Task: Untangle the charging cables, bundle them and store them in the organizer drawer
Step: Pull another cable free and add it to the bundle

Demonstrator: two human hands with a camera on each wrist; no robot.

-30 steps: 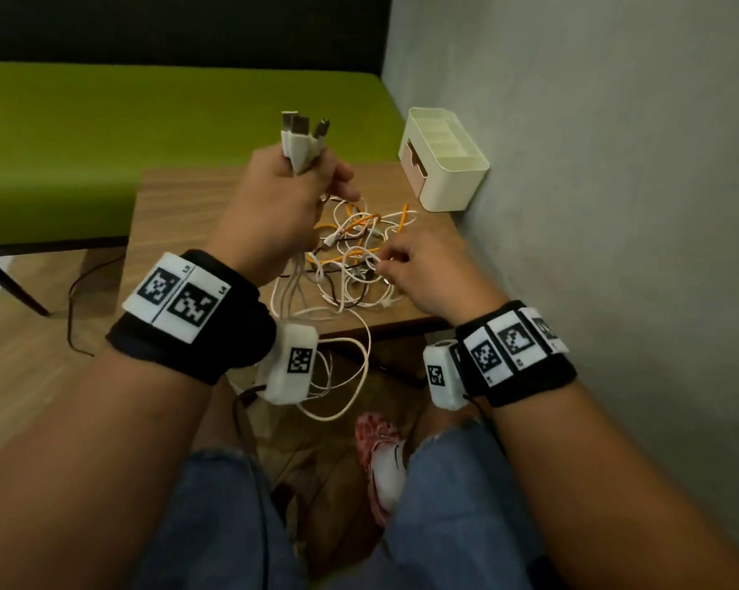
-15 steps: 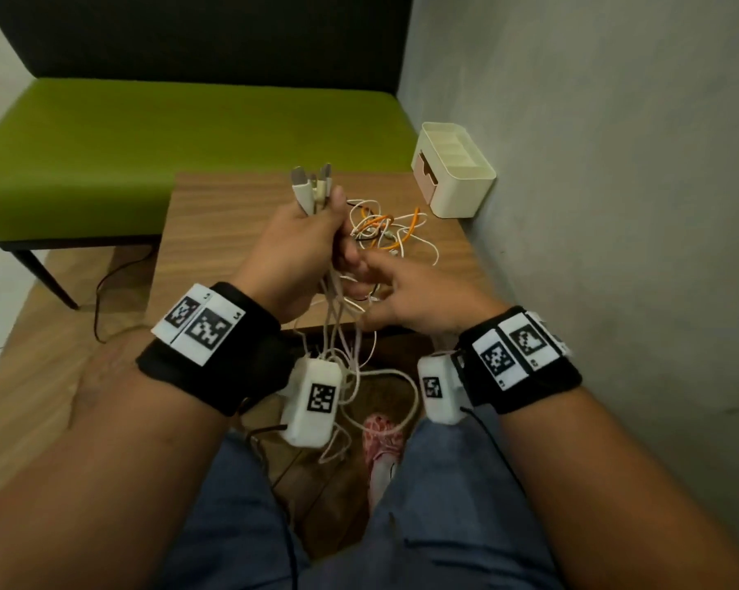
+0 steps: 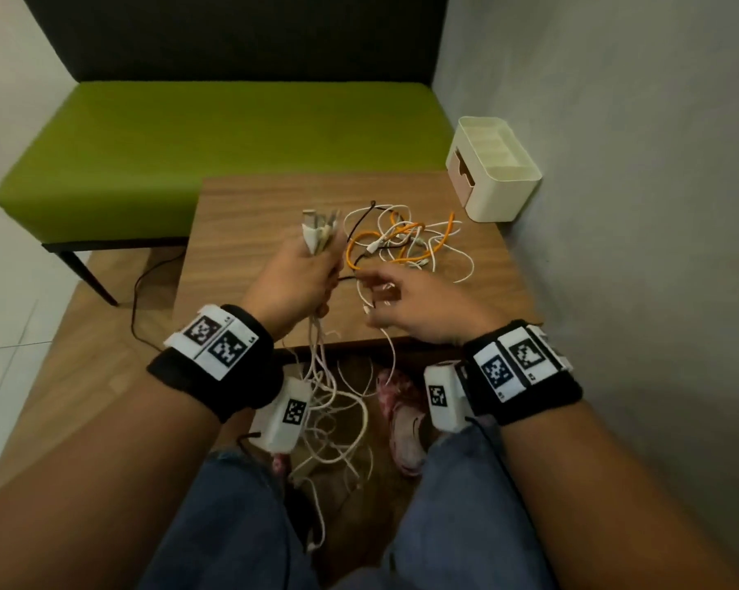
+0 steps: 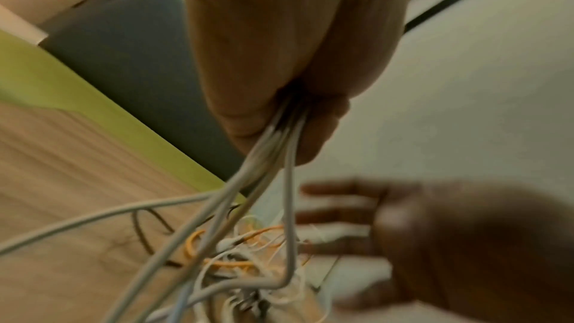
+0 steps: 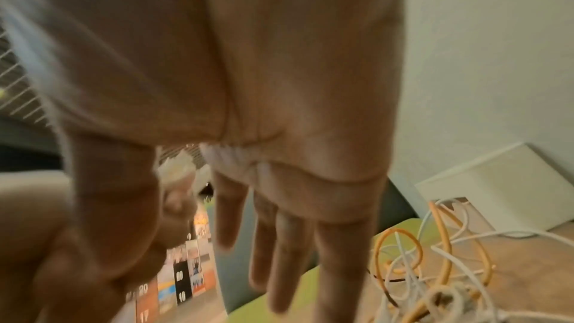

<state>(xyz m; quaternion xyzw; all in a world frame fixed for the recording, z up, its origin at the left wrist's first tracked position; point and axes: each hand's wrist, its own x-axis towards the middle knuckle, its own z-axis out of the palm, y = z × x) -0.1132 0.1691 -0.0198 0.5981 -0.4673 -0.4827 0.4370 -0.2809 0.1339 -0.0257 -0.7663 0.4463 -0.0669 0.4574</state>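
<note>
We are gripping the gathered plug ends [image 3: 319, 232] in our left hand [image 3: 295, 283], now lowered over the wooden table [image 3: 240, 232]. Our right hand [image 3: 419, 304], having released its strand, is spreading empty toward the remaining tangle [image 3: 402, 244]; the organizer [image 3: 493, 172] is waiting, drawer shut.

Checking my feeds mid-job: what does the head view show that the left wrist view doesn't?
Head only: the cream plastic organizer box at the wooden table's far right corner, and plug ends sticking up from the left hand.
Left wrist only: white cables leaving under that hand's curled fingers.
Both: the right hand, open beside the orange-and-white tangle.
</note>
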